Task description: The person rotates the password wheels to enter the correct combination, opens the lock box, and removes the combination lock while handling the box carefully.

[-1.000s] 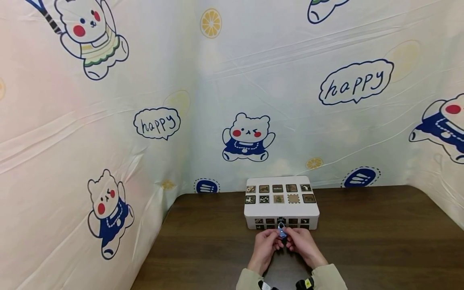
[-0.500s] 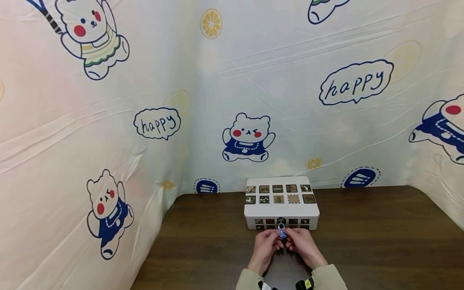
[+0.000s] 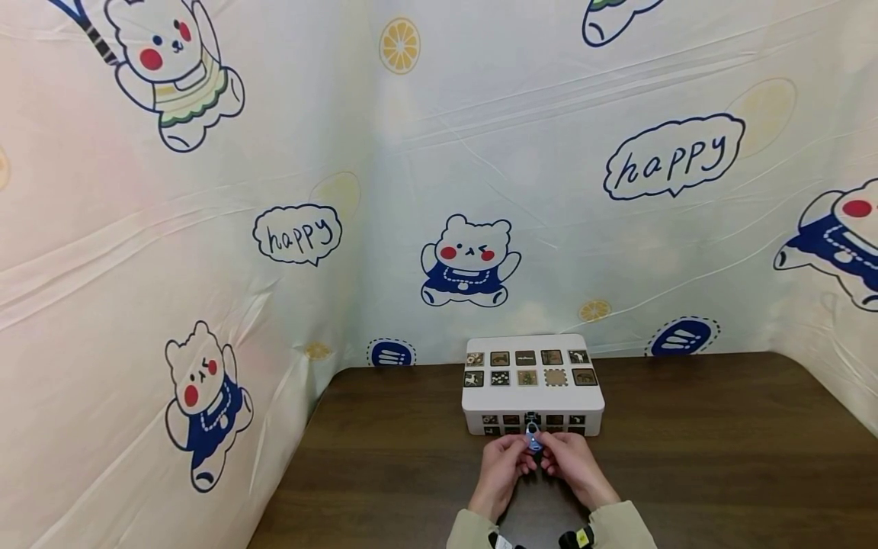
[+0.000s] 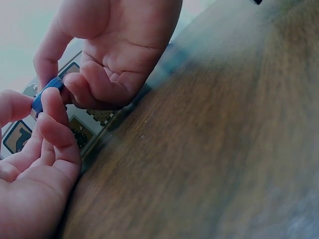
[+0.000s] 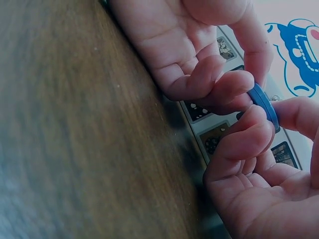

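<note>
A small blue padlock (image 3: pixel 533 439) is between both hands in the head view, its pale shackle right at the dark clasp (image 3: pixel 532 417) on the front of a white box (image 3: pixel 531 395). My left hand (image 3: pixel 499 474) pinches the padlock's left side between thumb and curled fingers. From the other side, my right hand (image 3: pixel 575 467) pinches it the same way. In the left wrist view, the blue body (image 4: pixel 46 97) shows edge-on between the fingertips of both hands. The right wrist view also shows the padlock (image 5: pixel 265 107) edge-on, its faces partly covered by thumbs and fingers.
The box carries rows of small dark picture squares and stands at the back of a brown wooden table (image 3: pixel 384 457). A white curtain (image 3: pixel 384 191) with bear prints hangs close behind it and along the left side. Both sleeves reach in from the front.
</note>
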`<state>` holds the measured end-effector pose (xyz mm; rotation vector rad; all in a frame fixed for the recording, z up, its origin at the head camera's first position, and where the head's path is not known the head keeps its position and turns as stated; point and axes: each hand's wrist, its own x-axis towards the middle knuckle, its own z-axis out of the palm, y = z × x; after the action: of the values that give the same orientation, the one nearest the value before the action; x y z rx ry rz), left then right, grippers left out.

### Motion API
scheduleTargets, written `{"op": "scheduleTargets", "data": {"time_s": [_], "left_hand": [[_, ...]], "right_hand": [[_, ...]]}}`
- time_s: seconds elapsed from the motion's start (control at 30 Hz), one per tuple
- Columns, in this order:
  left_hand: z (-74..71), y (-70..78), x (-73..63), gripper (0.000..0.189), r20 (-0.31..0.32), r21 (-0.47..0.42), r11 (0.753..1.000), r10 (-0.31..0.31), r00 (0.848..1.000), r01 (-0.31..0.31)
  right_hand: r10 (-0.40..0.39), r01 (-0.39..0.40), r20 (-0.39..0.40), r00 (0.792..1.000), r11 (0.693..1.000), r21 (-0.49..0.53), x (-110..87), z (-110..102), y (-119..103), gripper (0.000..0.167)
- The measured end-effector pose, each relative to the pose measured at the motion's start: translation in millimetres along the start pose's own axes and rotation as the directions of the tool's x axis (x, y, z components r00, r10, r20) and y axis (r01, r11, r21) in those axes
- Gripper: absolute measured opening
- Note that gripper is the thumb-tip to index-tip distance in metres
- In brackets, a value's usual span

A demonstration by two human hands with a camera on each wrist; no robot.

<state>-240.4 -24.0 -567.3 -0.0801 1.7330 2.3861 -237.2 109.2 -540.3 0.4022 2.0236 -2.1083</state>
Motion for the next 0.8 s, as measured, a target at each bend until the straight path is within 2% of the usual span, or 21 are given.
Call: {"op": "scheduleTargets", "data": {"time_s": [0.4,0.8], "left_hand": [[-0.3,0.3,0.1,0.013,0.002,-0.012,1.0,-0.011,1.0,0.011],[-0.3,0.2,0.0,0.015,-0.004,-0.013,1.0,-0.018,1.0,0.018]], "right_hand": [[-0.021,0.02,0.044,0.999,0.999,0.029,-1.1,-0.7,-1.2,0.018],[-0.013,0.012,0.03,0.999,1.0,0.018,-2.4,-0.6,-1.7,0.019]]}}
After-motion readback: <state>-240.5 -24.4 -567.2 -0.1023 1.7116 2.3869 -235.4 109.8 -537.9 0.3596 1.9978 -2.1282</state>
